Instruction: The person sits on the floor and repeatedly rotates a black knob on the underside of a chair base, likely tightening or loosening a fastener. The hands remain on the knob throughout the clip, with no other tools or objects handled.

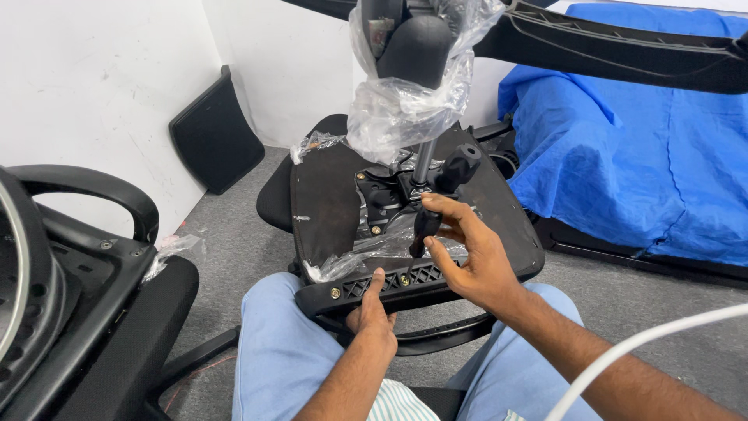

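An upturned black chair seat (327,203) rests on my lap, its underside facing me, with a metal mechanism (386,203) in the middle. My left hand (372,312) grips the seat's near edge on a black bracket (389,284) that carries brass-coloured bolts. My right hand (467,253) holds a black-handled screwdriver (427,226), its tip pointing down at a bolt (404,279) on that bracket. A gas-lift column wrapped in clear plastic (409,86) rises from the mechanism.
Another black office chair (86,265) stands at my left. A black pad (214,132) leans on the white wall. A blue cloth (631,148) covers something at right. A black chair part (623,54) crosses overhead; a white cable (647,343) runs at lower right.
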